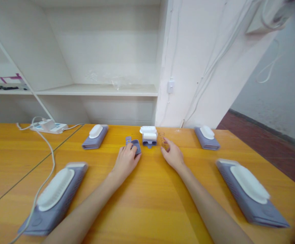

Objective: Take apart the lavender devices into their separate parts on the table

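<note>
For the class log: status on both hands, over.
Left hand holds small purple part. Right hand open, beside white-topped piece. Cable far left, away from hands.

Left grip (pixel 125 162) and right grip (pixel 173 156), both bare, on 2 bare forearms (pixel 86 210).

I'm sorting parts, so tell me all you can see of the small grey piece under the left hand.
The small grey piece looks like matte bluish-grey plastic, flat, with rounded corners; a narrow tab seems joined at its far left. It lies on the wooden table, and fingertips of the left hand rest on it.
</note>
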Demonstrator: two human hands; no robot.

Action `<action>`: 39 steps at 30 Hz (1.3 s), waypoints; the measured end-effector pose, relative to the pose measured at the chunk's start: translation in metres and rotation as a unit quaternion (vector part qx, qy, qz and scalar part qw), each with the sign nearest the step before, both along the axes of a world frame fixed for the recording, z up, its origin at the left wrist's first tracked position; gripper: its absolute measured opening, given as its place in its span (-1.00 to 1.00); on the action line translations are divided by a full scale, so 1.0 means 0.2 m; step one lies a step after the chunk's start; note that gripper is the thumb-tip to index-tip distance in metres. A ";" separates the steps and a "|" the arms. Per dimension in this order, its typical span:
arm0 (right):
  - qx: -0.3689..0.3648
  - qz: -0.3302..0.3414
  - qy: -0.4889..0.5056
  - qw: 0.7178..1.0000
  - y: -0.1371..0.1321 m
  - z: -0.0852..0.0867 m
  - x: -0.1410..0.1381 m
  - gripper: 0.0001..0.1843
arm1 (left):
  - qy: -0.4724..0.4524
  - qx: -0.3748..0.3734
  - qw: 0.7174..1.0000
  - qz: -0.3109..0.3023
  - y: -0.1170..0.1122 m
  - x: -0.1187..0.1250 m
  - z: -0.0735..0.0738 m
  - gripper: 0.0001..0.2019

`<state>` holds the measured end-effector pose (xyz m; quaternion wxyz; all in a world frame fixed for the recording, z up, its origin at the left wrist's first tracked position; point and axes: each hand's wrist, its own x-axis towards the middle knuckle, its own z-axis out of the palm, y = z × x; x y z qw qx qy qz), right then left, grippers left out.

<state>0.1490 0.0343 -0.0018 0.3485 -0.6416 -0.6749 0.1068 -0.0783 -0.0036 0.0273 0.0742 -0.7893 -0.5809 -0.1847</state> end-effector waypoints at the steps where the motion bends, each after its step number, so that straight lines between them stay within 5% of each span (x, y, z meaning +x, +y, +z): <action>1: 0.000 -0.001 -0.002 1.000 0.00 0.00 0.00 -0.44 | 0.001 0.000 1.000 0.001 0.02 0.00 0.00 -0.87; 16: -0.021 0.033 -0.072 0.997 -0.02 0.01 -0.01 -0.17 | -0.059 0.018 0.997 -0.043 0.26 0.00 -0.02 -0.97; 20: -0.020 0.028 -0.062 0.997 -0.01 0.00 0.00 -0.19 | -0.101 0.024 0.994 -0.028 0.27 0.01 -0.05 -0.86; 30: -0.017 0.037 -0.040 0.998 -0.02 0.02 -0.01 -0.31 | -0.002 -0.021 0.998 0.054 0.16 -0.06 -0.07 -0.56; 39: -0.009 0.042 -0.050 0.998 -0.03 0.02 -0.01 -0.39 | 0.061 -0.023 0.998 0.002 -0.15 0.00 -0.09 -0.54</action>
